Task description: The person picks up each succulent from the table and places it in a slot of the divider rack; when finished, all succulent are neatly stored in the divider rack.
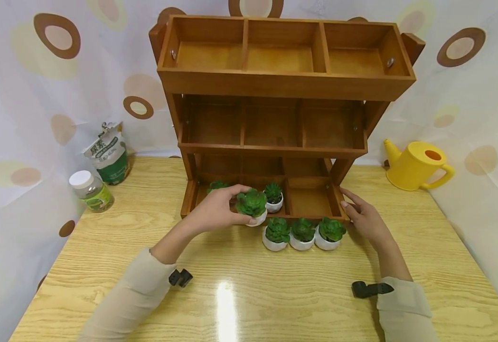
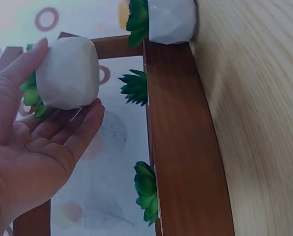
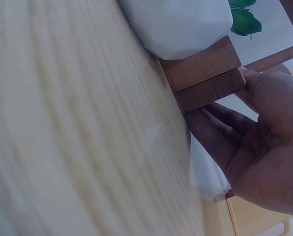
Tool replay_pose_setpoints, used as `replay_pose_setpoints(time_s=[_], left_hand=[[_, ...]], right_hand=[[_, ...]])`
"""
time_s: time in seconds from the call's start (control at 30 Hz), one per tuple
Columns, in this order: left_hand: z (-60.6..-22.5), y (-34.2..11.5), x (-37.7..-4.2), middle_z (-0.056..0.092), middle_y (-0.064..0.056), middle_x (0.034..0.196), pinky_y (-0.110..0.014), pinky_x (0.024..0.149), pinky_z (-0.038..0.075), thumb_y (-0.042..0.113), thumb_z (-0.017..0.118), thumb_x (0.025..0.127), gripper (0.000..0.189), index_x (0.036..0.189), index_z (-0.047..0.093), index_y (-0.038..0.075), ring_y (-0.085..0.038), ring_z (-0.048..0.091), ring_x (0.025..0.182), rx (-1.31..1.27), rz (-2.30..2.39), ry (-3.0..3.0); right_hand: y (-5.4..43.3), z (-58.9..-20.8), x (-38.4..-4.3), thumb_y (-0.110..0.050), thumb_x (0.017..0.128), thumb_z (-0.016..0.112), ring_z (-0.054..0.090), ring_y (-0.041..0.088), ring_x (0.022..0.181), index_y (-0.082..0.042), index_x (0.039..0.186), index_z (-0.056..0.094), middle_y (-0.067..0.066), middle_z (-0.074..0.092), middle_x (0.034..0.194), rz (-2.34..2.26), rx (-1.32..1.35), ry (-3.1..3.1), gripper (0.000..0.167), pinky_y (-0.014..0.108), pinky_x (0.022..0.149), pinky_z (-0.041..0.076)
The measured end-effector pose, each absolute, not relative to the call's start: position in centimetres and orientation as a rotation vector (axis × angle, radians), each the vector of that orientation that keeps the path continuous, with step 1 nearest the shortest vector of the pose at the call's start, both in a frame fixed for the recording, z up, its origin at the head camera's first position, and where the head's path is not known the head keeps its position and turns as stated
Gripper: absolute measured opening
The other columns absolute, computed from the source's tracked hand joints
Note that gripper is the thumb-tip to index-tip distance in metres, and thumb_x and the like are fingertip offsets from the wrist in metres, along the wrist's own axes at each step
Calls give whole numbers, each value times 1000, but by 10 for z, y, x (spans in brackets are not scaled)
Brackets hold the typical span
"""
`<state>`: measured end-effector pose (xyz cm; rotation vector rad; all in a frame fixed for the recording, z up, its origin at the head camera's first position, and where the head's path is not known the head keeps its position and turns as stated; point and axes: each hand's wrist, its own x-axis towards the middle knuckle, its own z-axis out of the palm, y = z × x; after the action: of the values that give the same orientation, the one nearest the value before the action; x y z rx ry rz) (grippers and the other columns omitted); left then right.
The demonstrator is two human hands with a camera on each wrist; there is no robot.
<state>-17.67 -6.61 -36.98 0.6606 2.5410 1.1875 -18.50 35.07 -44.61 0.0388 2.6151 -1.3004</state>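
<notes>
Green rosette succulent in a white faceted pot point(image 1: 252, 204) is held up in the air by the person at the front of a brown three-tiered wooden shelf point(image 1: 287, 85). Its crown points up and its flat base down, so the long axis, crown to base, runs nearly upright. From where I stand it shows across the front of the lowest tier, at the middle compartment; the left wrist view has it clear of the front rail point(image 2: 181, 123).

Farthest left stands a clear jar with a white lid and a green-and-yellow label point(image 1: 91, 191), near a white-and-green printed bag closed by a metal clip point(image 1: 109, 154). Next comes the left hand point(image 1: 219, 209), thumb on one side of the pot and fingers on the other, parted only by the pot's width. Partly hidden behind that hand, another green succulent point(image 1: 218, 185) sits in the lowest tier. Just right of the held pot, a spiky green succulent in a white pot point(image 1: 273, 194) occupies the right side of the middle compartment, beside the divider. Out front, on the pale wood-grain table point(image 1: 189, 294), three green succulents in white pots point(image 1: 302, 231) stand upright in a row, just before the front rail. The right hand point(image 1: 365, 219) grips the right end of the lowest tier, thumb and fingers about the wood. Farthest right, a yellow watering can point(image 1: 417, 164) points its spout left.
</notes>
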Motion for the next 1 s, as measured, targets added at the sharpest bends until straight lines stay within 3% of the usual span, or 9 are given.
replay_pose_setpoints(time_s=[0.57, 0.87, 1.0], left_hand=[[-360, -42, -189, 69, 3, 116, -34, 80, 53, 42, 83, 82, 77, 148, 51, 19, -14, 61, 82, 709, 1190, 2539], [-357, -24, -194, 70, 2, 120, -37, 90, 54, 43, 85, 81, 76, 147, 53, 21, -12, 64, 82, 711, 1191, 2524], [-356, -17, -197, 71, 2, 111, -34, 81, 53, 42, 84, 82, 77, 148, 51, 20, -13, 61, 81, 737, 1172, 2535]], right_hand=[[353, -448, -186, -56, 106, 37, 41, 46, 144, -37, 163, 19, 22, 31, 164, -1280, 52, 2628, 63, 62, 112, 39], [351, -446, -186, -56, 106, 37, 39, 47, 145, -38, 162, 19, 21, 29, 165, -1252, 69, 2637, 62, 64, 113, 36], [350, -445, -186, -57, 106, 37, 38, 47, 146, -39, 162, 19, 21, 30, 165, -1250, 66, 2642, 62, 64, 114, 35]])
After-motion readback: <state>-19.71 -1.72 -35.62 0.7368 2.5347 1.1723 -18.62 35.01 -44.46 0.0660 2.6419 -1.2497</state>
